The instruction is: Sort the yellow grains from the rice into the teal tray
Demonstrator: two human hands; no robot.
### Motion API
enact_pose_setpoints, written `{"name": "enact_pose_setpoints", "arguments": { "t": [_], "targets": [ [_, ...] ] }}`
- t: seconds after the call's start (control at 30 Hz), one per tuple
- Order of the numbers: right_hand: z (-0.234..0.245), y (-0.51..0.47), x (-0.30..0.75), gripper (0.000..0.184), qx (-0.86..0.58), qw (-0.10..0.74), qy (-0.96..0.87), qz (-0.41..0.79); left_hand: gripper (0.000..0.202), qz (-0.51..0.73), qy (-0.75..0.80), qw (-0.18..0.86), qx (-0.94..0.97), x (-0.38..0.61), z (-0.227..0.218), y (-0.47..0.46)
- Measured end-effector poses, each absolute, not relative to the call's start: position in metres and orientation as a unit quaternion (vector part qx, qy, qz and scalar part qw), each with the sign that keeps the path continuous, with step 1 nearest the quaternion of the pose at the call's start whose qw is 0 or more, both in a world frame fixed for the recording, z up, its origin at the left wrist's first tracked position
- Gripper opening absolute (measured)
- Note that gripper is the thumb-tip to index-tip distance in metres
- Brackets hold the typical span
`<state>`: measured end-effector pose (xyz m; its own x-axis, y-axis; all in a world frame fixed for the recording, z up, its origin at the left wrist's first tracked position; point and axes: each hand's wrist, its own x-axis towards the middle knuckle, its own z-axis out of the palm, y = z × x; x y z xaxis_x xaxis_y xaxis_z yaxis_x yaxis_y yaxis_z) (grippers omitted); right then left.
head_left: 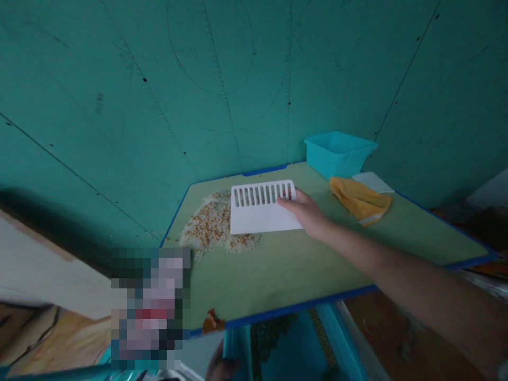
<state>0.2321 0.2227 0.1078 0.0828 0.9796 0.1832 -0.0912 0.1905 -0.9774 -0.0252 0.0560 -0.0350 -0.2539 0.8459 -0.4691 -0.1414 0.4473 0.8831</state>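
My right hand [307,211] reaches in from the right and grips a white plastic scraper [265,217] by its right end. A row of slots runs along the scraper's far edge, and my thumb lies over the slots at that end. Behind and below the scraper spreads a pile of whitish grains mixed with orange-yellow kernels [208,225], partly covered by it. My left hand [224,365] shows only in part and dark at the bottom edge, beside the rim of a teal container [347,338] under the table; its grip is unclear.
The pale green tabletop [286,270] has a blue edge. A teal plastic bin [337,153] stands at its back right, near a yellow cloth [359,198] and a white sheet [373,181]. Behind rises a green marked wall [238,79]. A brown scrap [213,321] lies at the front edge.
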Motion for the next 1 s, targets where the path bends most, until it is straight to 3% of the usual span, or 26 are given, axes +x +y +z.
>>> {"name": "enact_pose_setpoints", "arguments": {
  "t": [0.7, 0.87, 1.0],
  "targets": [
    [0.108, 0.21, 0.224, 0.027, -0.422, 0.527, -0.508, 0.535, 0.017, 0.472, 0.657, 0.525, 0.266, -0.025, -0.03, 0.048],
    [0.109, 0.208, 0.222, 0.026, -0.411, 0.524, -0.502, 0.552, 0.043, 0.477, 0.641, 0.528, 0.287, -0.025, -0.028, 0.046],
    [0.111, 0.205, 0.221, 0.025, -0.399, 0.52, -0.506, 0.561, 0.029, 0.46, 0.648, 0.537, 0.283, -0.024, -0.024, 0.047]
  ]
}}
